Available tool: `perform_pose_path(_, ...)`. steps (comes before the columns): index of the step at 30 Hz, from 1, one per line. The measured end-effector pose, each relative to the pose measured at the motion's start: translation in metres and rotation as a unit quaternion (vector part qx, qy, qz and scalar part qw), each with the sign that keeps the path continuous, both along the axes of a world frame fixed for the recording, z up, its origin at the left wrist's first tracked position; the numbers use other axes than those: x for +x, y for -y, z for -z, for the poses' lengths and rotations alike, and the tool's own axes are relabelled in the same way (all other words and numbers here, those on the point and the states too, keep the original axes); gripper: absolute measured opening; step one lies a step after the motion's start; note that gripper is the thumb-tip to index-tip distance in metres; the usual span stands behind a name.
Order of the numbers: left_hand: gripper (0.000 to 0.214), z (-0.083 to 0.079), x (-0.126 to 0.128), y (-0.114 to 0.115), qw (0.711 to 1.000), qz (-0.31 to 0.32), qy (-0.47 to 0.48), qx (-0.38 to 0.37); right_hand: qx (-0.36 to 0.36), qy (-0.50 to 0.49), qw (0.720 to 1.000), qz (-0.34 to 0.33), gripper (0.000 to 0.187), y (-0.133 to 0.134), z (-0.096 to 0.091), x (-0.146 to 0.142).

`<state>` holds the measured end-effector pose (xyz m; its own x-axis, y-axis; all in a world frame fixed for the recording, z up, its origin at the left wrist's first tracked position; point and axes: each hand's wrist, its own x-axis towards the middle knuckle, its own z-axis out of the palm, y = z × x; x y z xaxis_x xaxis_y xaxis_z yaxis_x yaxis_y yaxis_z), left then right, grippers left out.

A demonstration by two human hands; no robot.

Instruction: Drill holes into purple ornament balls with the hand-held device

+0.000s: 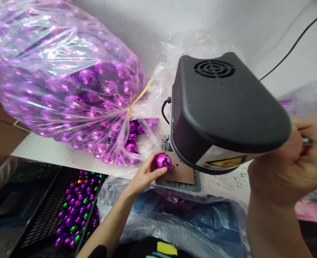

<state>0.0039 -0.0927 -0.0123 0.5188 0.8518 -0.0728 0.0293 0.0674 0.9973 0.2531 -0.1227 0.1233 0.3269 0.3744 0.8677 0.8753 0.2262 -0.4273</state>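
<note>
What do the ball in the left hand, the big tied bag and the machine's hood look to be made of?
Ball in the left hand: purple with small mirror-like facets, probably metallised plastic; it glints in patches.
Bag: thin clear plastic film, glossy and wrinkled, knotted with a yellow tie.
Hood: matte black, apparently moulded plastic, with a round vent grille.
</note>
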Motion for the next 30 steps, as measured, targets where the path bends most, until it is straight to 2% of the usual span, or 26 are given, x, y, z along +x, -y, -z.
perform_pose_path(2,0.052,0.006,0.008,0.001,0.998,0.016,-0.052,0.028,0.002,0.0,1.0,-0.009,0.041,-0.002,-0.002,0.001)
perform_pose_path(6,0.048,0.015,0.027,-0.001,0.976,0.01,-0.166,0.14,-0.01,-0.003,1.0,-0.025,0.039,-0.004,-0.006,0.003)
perform_pose_path(11,0.039,0.016,0.042,0.003,0.948,0.028,-0.215,0.234,-0.021,-0.009,0.999,-0.037,0.041,-0.006,-0.008,0.003)
perform_pose_path(14,0.04,0.018,0.05,0.008,0.932,0.015,-0.242,0.268,-0.028,-0.011,0.999,-0.036,0.041,-0.008,-0.009,0.002)
perform_pose_path(18,0.04,0.023,0.062,0.011,0.924,-0.044,-0.267,0.272,-0.031,-0.008,0.999,-0.042,0.04,-0.009,-0.01,0.002)
perform_pose_path(21,0.04,0.026,0.068,0.01,0.927,-0.062,-0.266,0.258,-0.043,-0.012,0.998,-0.045,0.041,-0.007,-0.01,0.002)
perform_pose_path(30,0.035,0.024,0.065,0.004,0.942,-0.017,-0.229,0.243,-0.043,-0.031,0.997,-0.052,0.041,-0.007,-0.011,0.002)
